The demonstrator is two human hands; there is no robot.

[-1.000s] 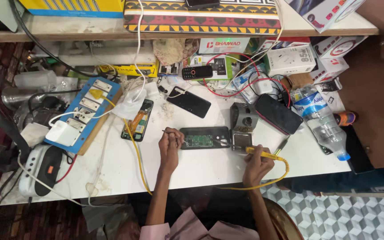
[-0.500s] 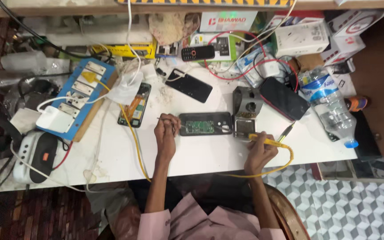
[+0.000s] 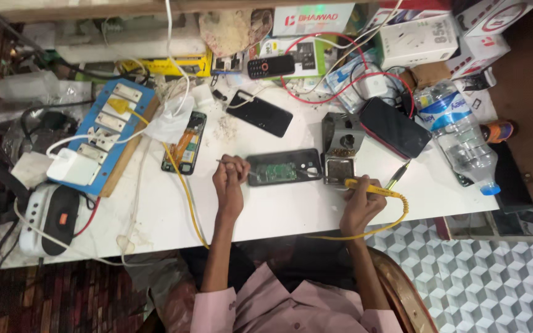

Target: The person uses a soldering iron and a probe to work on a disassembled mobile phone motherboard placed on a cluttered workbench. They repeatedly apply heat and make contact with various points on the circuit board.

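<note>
The left hand [image 3: 229,179] is pinching a thin metal tool [image 3: 224,162], fingers closed round it, right beside the left end of the opened phone [image 3: 283,167]. That phone is lying flat near the middle of the white bench [image 3: 279,213], circuit board facing up. The right hand [image 3: 360,206] is gripping a yellow soldering iron [image 3: 368,184] near the front edge, its tip resting at the grey iron stand [image 3: 339,148] just right of the phone. A clear plastic bottle [image 3: 458,135] is lying toward the right edge.

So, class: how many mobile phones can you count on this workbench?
5: opened phone by left hand; orange-flex phone; black phone; keypad phone; red-edged phone. Clutter may hide more.
</note>
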